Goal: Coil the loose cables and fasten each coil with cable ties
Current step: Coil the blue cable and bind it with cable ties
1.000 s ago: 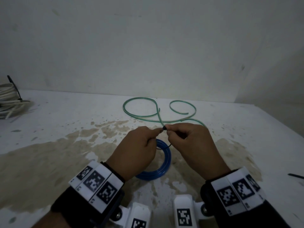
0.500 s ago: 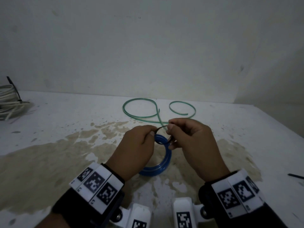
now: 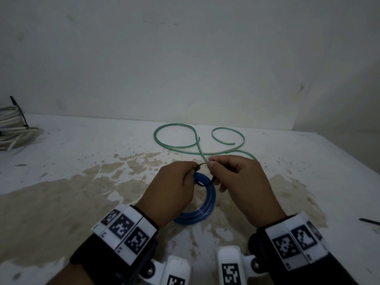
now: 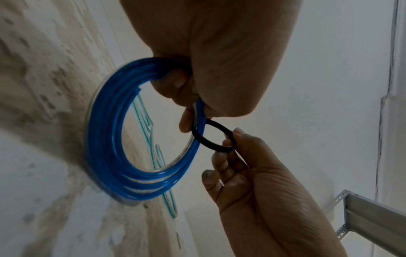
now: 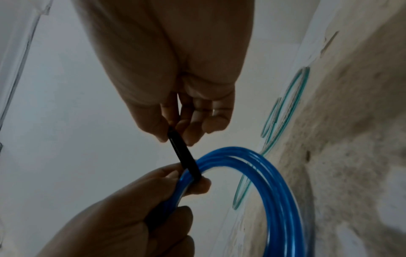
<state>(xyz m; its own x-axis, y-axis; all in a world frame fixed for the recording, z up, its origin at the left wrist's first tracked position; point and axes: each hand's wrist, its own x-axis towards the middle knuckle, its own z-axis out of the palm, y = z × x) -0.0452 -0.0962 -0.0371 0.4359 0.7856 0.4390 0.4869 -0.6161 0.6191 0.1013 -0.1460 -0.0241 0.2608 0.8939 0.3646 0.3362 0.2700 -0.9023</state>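
Observation:
A blue cable coil (image 3: 202,208) (image 4: 110,147) (image 5: 274,182) is held upright just above the stained table (image 3: 72,182). My left hand (image 3: 174,186) (image 4: 208,60) grips the top of the coil. A black cable tie (image 3: 203,182) (image 4: 211,135) (image 5: 182,154) loops loosely around the coil's top strands. My right hand (image 3: 236,182) (image 4: 241,156) (image 5: 175,113) pinches the tie between thumb and fingertips. Beyond the hands a loose green cable (image 3: 197,140) (image 5: 283,111) lies in curls on the table.
A white cable bundle (image 3: 12,128) with a black tie sits at the far left edge. Another black cable tie (image 3: 369,221) lies at the right on the table. A wall stands close behind the table. A metal shelf bracket (image 4: 373,217) shows in the left wrist view.
The tie's loop has been drawn around the blue coil's top. My right hand has shifted slightly up and right, pulling on the tie. The left hand keeps its grip.

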